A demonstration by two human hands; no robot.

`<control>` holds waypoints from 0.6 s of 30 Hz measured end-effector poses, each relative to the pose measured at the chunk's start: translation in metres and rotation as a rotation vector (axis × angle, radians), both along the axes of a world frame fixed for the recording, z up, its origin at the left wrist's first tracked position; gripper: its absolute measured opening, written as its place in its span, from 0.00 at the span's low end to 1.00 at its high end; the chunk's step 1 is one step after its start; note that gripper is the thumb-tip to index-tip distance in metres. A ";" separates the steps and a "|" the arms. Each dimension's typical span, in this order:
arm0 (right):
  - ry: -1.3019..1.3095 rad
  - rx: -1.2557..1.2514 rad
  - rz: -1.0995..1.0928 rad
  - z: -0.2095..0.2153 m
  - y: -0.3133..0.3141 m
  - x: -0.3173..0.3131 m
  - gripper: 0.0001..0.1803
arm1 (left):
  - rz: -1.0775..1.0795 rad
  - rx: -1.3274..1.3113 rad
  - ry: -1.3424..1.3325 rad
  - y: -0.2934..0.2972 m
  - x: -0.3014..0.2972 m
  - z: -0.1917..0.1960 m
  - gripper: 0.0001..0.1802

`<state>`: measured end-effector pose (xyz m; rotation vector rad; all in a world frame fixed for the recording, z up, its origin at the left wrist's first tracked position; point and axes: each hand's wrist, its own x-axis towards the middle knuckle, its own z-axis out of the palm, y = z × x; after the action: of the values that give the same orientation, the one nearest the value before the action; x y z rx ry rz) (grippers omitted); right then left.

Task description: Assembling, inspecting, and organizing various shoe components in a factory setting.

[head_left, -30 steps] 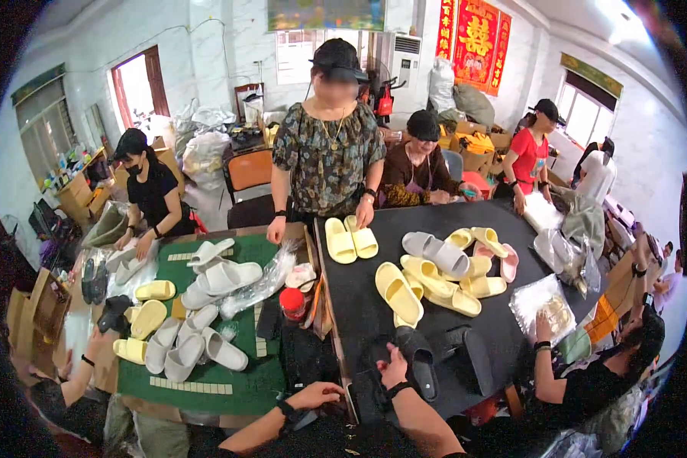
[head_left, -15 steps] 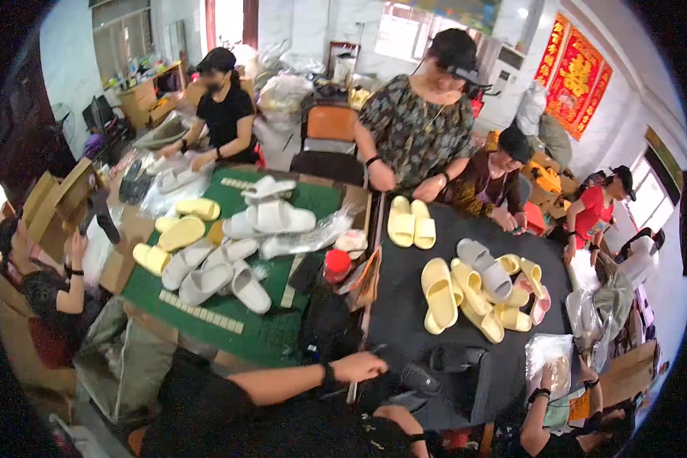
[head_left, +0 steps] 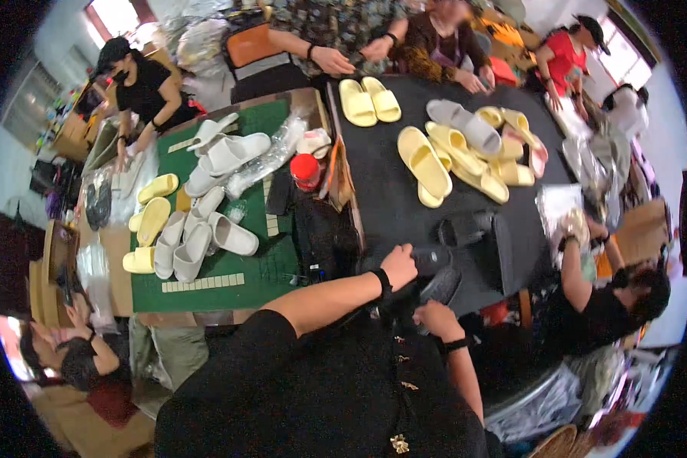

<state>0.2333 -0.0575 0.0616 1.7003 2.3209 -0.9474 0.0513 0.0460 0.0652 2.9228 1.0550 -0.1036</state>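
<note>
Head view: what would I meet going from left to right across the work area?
Yellow slippers on the green mat, red-lidded jar, wearer's left hand, right hand, rightmost black slipper, clear plastic packaging.

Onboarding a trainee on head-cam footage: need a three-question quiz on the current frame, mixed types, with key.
1. True or false: the red container is left of the yellow pair at the black table's far edge.
2. Fill in: the grey slippers in the left half of the picture lie on a ____ mat.
3. What colour is the slipper nearest the wearer's left hand? A grey; B yellow; C black.

Key: 1 true; 2 green; 3 C.
</note>
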 end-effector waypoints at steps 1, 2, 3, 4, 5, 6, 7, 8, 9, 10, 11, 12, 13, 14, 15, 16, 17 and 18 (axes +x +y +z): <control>-0.037 0.034 -0.025 0.013 0.000 -0.007 0.07 | 0.015 -0.049 0.003 -0.001 -0.003 0.007 0.08; -0.073 0.070 -0.045 0.018 0.001 -0.012 0.06 | 0.040 -0.070 -0.001 -0.003 -0.005 0.010 0.07; -0.067 0.063 -0.062 0.020 0.005 -0.015 0.06 | 0.070 -0.055 -0.011 -0.004 -0.003 0.008 0.07; -0.108 0.111 -0.039 0.021 0.008 -0.017 0.06 | 0.103 -0.040 -0.021 -0.006 -0.003 0.005 0.07; -0.150 0.159 -0.013 0.022 0.014 -0.020 0.06 | 0.091 -0.045 -0.014 -0.004 -0.003 0.003 0.07; -0.140 0.148 -0.059 0.025 0.021 -0.023 0.08 | 0.118 -0.058 -0.069 -0.002 -0.003 0.001 0.07; -0.104 0.140 -0.075 0.025 0.030 -0.024 0.08 | 0.149 -0.070 -0.125 -0.002 -0.004 -0.001 0.08; -0.070 0.133 -0.090 0.021 0.034 -0.024 0.07 | 0.143 -0.074 -0.120 -0.001 -0.005 -0.007 0.08; -0.066 0.130 -0.099 0.005 0.034 -0.018 0.07 | 0.075 -0.078 -0.210 0.000 -0.007 -0.017 0.09; 0.070 0.253 -0.076 -0.017 0.037 -0.004 0.07 | -0.002 -0.078 -0.303 0.002 -0.004 -0.021 0.11; 0.207 0.376 -0.049 -0.030 0.040 0.003 0.07 | -0.038 -0.156 -0.252 0.000 -0.001 -0.023 0.13; 0.217 0.375 -0.038 -0.026 0.041 -0.001 0.07 | -0.041 -0.143 -0.289 -0.004 -0.005 -0.027 0.13; 0.323 0.346 -0.169 -0.012 0.038 -0.004 0.07 | -0.034 -0.125 -0.303 -0.006 -0.009 -0.032 0.14; 0.427 0.315 -0.300 -0.003 0.037 -0.009 0.08 | -0.028 -0.105 -0.317 -0.005 -0.013 -0.036 0.16; 0.490 0.297 -0.325 0.002 0.037 -0.005 0.09 | -0.027 -0.097 -0.319 -0.003 -0.014 -0.036 0.16; 0.490 0.304 -0.320 0.006 0.034 -0.005 0.09 | -0.003 -0.126 -0.370 0.000 -0.016 -0.036 0.16; 0.555 0.159 -0.509 0.010 0.027 -0.004 0.10 | 0.020 -0.155 -0.422 0.001 -0.018 -0.036 0.16; 0.616 0.012 -0.694 0.016 0.025 -0.002 0.11 | 0.021 -0.143 -0.424 0.003 -0.020 -0.034 0.16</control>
<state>0.2308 -0.0325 0.0772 2.5796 1.9974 -1.7856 0.0316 0.0489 0.0308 2.6335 0.9596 0.4056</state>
